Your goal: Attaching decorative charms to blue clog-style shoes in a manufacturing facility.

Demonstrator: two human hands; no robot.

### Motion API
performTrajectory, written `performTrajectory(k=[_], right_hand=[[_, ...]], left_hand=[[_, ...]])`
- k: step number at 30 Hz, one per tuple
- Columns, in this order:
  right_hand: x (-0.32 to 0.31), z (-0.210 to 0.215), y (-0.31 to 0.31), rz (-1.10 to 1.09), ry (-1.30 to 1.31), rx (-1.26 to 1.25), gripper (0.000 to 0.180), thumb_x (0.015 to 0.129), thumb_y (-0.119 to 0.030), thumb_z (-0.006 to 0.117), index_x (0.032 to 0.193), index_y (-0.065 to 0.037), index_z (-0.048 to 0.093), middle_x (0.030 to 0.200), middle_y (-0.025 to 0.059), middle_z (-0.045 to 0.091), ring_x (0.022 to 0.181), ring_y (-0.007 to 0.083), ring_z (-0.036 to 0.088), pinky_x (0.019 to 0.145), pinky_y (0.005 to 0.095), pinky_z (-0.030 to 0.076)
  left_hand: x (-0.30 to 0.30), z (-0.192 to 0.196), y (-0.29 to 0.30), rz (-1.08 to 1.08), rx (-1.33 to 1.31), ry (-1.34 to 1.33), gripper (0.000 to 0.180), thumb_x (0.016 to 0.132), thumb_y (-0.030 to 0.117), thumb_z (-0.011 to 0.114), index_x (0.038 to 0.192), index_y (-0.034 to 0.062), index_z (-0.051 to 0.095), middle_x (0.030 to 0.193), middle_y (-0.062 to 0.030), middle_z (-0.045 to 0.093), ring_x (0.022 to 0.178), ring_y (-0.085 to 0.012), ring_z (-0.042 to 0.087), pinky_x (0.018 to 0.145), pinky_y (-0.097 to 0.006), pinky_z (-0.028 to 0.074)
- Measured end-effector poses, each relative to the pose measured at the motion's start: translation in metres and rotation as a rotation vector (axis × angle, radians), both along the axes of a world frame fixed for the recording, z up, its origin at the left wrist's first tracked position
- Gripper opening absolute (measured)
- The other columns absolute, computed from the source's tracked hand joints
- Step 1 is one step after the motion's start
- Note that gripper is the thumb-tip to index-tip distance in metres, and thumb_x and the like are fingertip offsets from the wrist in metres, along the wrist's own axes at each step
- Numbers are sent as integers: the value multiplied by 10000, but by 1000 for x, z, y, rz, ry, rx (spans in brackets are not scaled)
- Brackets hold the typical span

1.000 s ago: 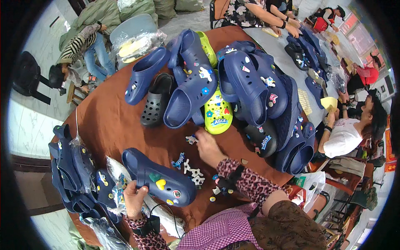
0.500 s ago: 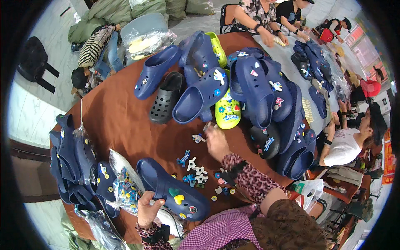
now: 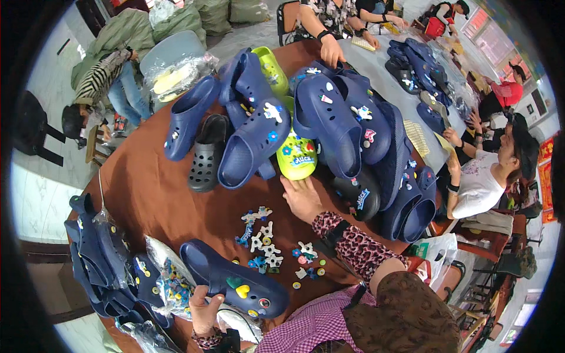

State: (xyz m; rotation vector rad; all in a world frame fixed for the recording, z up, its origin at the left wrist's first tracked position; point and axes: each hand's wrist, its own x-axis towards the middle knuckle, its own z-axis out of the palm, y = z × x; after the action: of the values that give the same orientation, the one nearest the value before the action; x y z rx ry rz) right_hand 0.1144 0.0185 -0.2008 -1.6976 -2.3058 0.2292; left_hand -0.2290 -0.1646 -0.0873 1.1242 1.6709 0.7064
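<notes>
My left hand (image 3: pixel 204 309) grips a navy clog (image 3: pixel 232 279) by its side near the heel, thumb on top. The clog carries a yellow heart, a green heart and round charms. My right hand (image 3: pixel 303 200) reaches forward with fingers stretched out, touching the toe of a lime green clog (image 3: pixel 297 157) covered in colourful charms. Its fingertips are partly hidden at that toe. Between my hands lie loose shoe charms: white figures (image 3: pixel 268 250), blue letter pieces (image 3: pixel 242 236) and small round ones (image 3: pixel 303 259).
Navy clogs (image 3: pixel 329 123) are heaped at the far side, with a grey clog (image 3: pixel 207 159) and a black clog (image 3: pixel 360 194) among them. More clogs (image 3: pixel 94 247) and a plastic bag of charms (image 3: pixel 176 279) lie left. Other people work at a table (image 3: pixel 382 76) beyond.
My right hand has moved from above the loose charms to the green clog's toe. Another white charm now lies near the top of the pile. The view has turned slightly; my left hand keeps its clog.
</notes>
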Motion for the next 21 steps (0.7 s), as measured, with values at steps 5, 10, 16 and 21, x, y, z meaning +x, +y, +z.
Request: performTrajectory(k=[5,10,16,21], right_hand=[[74,-65,30,-135,70,-119,364,865,-168,513,1185,4,486,1173,185,491,1133,332,441,919,457,385],[16,9,-5,43,279,-14,225,737,-74,596,957,-52,552,1001,183,521,963,361,513,836,445,421],[-26,-23,-49,27,481,-18,377,824,-70,521,1180,36,456,1255,229,446,1194,384,407,1008,450,333],[-19,-20,-7,-147,246,171,366,799,-139,556,1106,52,502,1181,226,491,1161,398,415,967,443,364]], left_hand=[[16,0,24,-93,87,-38,181,660,-27,677,801,-29,563,746,-47,531,713,-137,489,673,-266,398],[2,-1,19,-46,84,-39,178,682,-5,691,808,-24,568,749,-34,526,721,-122,478,677,-263,395],[-3,6,6,-88,124,20,118,778,31,647,880,7,593,794,37,575,735,-49,484,673,-209,400],[0,20,-8,-73,158,-4,128,786,68,662,873,2,595,789,24,584,730,-63,492,675,-224,401]])
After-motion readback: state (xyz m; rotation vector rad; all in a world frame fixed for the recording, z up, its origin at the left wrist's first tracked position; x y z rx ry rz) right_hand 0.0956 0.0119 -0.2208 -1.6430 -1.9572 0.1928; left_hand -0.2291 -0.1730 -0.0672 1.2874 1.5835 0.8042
